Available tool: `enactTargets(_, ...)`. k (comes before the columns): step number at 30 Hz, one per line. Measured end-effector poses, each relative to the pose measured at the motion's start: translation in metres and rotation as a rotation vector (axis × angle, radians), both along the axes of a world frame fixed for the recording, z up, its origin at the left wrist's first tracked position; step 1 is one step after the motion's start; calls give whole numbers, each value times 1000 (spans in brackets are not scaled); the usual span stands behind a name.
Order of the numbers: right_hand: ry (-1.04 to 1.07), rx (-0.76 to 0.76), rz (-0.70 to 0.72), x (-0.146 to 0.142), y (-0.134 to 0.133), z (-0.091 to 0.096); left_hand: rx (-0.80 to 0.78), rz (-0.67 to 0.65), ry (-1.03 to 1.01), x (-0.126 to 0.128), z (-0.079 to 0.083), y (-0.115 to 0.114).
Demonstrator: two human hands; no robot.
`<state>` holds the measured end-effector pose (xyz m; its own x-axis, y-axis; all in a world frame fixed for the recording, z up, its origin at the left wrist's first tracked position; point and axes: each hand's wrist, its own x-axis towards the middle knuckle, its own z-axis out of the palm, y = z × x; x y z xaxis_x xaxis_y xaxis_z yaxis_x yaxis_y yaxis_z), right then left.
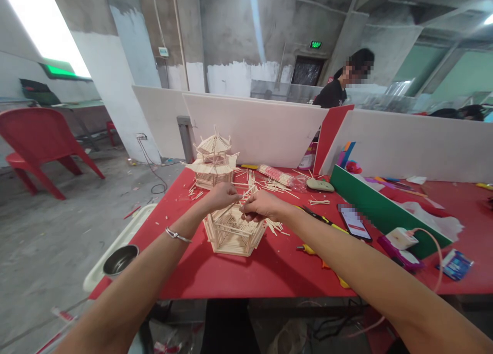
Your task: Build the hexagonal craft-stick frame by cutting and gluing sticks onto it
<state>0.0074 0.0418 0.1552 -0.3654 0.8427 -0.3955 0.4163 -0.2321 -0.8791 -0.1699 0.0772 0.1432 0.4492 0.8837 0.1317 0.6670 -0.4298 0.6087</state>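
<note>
A low six-sided frame of thin wooden sticks (233, 241) stands on the red table in front of me. My left hand (224, 196) is over its back left part, the fingertips closed in a pinch. Close by on the right, my right hand (260, 206) pinches over the frame's back right side. Pale sticks show around both sets of fingertips, but whether they are held or lie behind is hard to tell. Behind my left hand stands a tiered pagoda model (214, 161) built of similar sticks.
Loose sticks and a stick bundle (275, 174) lie behind the frame. To the right are a yellow-handled glue gun (308, 249), a phone (352, 221) and a green divider (381, 205). A metal bowl (120, 260) sits at the left edge. A person (333, 93) is beyond the white partition.
</note>
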Motion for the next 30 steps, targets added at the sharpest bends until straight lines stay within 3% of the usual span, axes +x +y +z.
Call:
enactTargets(10, -7, 17, 13, 1, 0, 0, -265, 25, -77, -3, 4, 2)
enactTargets(15, -15, 16, 11, 0, -1, 2, -317, 28, -127, -4, 2, 2)
enactTargets(19, -17, 17, 13, 0, -3, 4, -268, 45, -152, -5, 0, 3)
enactTargets(24, -16, 23, 17, 0, -4, 5, -93, 189, -212, -4, 5, 4)
enactTargets(27, -19, 20, 18, 1, -3, 5, -55, 229, -239, -2, 18, -1)
enactTargets(30, -22, 14, 23, 1, -1, 2, 25, 260, -282, 1, 39, -22)
